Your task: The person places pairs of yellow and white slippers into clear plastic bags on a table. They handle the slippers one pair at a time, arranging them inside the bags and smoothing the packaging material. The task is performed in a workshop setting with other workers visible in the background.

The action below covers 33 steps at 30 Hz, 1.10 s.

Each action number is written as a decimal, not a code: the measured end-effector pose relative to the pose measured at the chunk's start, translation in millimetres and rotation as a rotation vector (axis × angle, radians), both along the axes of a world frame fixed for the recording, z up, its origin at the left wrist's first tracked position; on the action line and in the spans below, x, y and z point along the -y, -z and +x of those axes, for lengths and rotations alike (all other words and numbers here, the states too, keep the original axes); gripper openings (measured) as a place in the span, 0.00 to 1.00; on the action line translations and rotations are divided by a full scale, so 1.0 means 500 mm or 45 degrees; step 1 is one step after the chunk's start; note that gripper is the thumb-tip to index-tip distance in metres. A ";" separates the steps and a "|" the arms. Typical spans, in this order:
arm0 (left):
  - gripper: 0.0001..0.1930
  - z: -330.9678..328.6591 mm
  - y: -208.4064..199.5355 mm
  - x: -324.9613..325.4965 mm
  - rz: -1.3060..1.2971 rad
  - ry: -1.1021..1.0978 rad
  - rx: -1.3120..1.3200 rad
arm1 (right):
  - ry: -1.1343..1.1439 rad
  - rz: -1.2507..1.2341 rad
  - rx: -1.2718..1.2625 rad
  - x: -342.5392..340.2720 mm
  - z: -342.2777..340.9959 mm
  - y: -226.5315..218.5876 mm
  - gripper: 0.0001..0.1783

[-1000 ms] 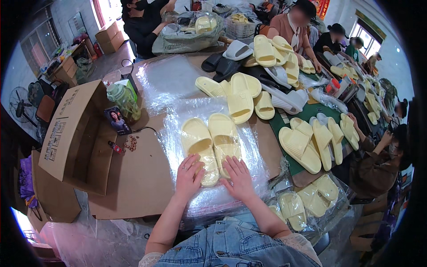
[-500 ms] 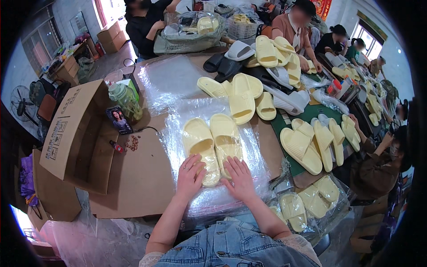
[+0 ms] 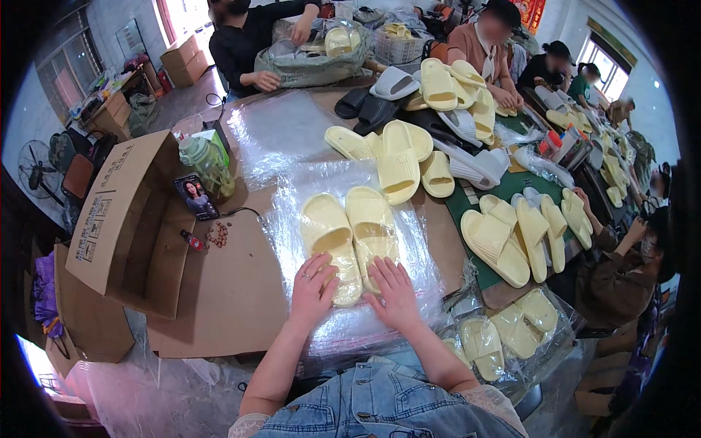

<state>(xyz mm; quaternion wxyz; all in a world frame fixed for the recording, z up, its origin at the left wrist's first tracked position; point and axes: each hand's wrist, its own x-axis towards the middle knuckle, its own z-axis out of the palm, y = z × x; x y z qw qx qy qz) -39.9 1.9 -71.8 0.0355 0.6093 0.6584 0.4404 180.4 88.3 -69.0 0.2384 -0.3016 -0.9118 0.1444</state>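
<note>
Wide fisheye view from the head, close above the hands [image 3: 313,287], facing down across the table [image 3: 237,306].

both hands [image 3: 313,290] [image 3: 395,293] lie palms down, apart, wrists nearly straight.

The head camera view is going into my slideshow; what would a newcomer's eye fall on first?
Probably the pair of pale yellow slippers in the middle, surrounded by shiny clear plastic, with the left hand and right hand laid flat over their near ends. Next might come the heap of yellow, black and grey slippers beyond them to the right, then the open cardboard box at the left, with a lit phone beside it.
</note>
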 end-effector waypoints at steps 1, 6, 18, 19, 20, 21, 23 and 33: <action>0.12 0.000 0.001 -0.001 0.005 0.003 0.003 | 0.001 -0.001 0.002 0.000 0.000 0.000 0.36; 0.12 -0.001 0.006 -0.002 0.016 0.003 0.003 | -0.004 0.004 -0.002 -0.001 0.000 0.000 0.36; 0.11 0.000 0.000 -0.001 0.009 -0.004 0.004 | 0.002 0.012 0.020 -0.001 -0.001 -0.010 0.35; 0.11 0.001 0.001 -0.001 0.014 -0.004 0.006 | 0.002 0.012 0.022 -0.001 -0.001 -0.009 0.35; 0.11 0.001 0.001 -0.002 0.018 -0.005 0.007 | 0.001 0.013 0.023 -0.001 -0.001 -0.009 0.35; 0.11 0.000 0.002 -0.002 0.017 -0.002 -0.003 | 0.002 0.013 0.027 -0.001 0.000 -0.010 0.35; 0.11 -0.001 0.003 -0.003 0.015 0.002 -0.021 | -0.003 -0.001 0.036 -0.003 0.001 -0.006 0.36; 0.12 0.007 -0.003 -0.007 0.041 0.000 0.002 | 0.013 0.019 -0.003 -0.004 0.011 0.000 0.35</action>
